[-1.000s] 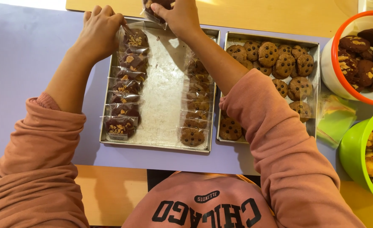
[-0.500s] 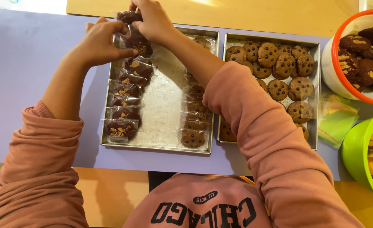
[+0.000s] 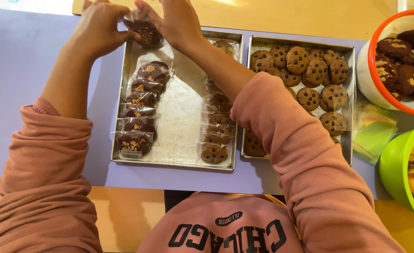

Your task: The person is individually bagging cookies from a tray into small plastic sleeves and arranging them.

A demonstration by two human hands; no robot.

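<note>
My left hand (image 3: 97, 29) and my right hand (image 3: 176, 21) both grip a clear packet holding a dark chocolate cookie (image 3: 144, 30), above the far left corner of a metal tray (image 3: 181, 112). Down the tray's left side runs a row of wrapped dark cookies (image 3: 140, 107). A row of wrapped brown chip cookies (image 3: 215, 136) lies along its right side, partly hidden by my right forearm.
A second metal tray (image 3: 347, 100) to the right holds several loose brown chip cookies. Further right stand an orange-rimmed white tub of dark cookies (image 3: 374, 86), a green bowl (image 3: 395, 168) and a pile of clear bags (image 3: 373, 131). All rest on a lilac mat (image 3: 15, 70).
Both hands have moved left and slightly away from me with the wrapped dark cookie, from above the tray's middle top edge to its far left corner.
</note>
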